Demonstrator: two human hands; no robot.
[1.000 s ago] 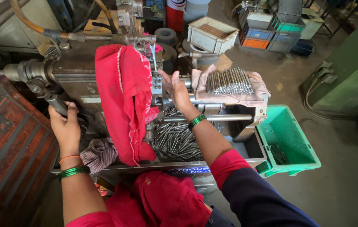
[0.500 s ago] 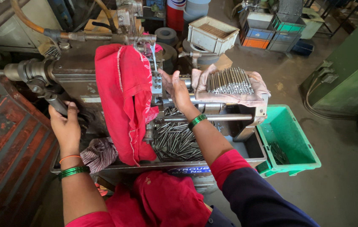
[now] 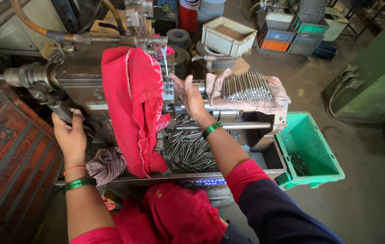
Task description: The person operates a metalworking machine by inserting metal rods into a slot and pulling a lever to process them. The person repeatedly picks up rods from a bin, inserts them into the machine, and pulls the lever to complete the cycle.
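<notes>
Head view, left to right. Rust-red ribbed metal panel (image 3: 7, 167) at far left, close against the grey metal machine (image 3: 79, 81). Left hand (image 3: 69, 133) clenched around the dark machine lever handle (image 3: 59, 110) near the machine's left end, green bangles on the wrist. Striped rag (image 3: 106, 163) bunched at the front left corner of the grey metal catch tray (image 3: 271, 159), just beside that wrist. Red cloth (image 3: 133, 108) draped over the machine's middle, hanging down into the tray and hiding part of it. Loose heap of steel pins (image 3: 190, 151) lying inside the tray, under a horizontal steel bar (image 3: 222, 126). Right hand (image 3: 191, 96) pressed against the small perforated metal block (image 3: 168, 88) at the machine's centre; fingers hidden behind it, so cannot tell whether grasping or released. Row of upright silver pins (image 3: 247, 86) laid on a pale cloth pad (image 3: 277, 103) at the machine's right end, just beside the right hand. Green plastic crate (image 3: 321, 153) against the tray's right edge, a few dark pins (image 3: 299, 161) in its bottom. Bare concrete floor (image 3: 373, 180) beyond, open room to the right. White plastic crate (image 3: 228, 34) and stacked coloured bins (image 3: 292, 31) behind, well apart.
</notes>
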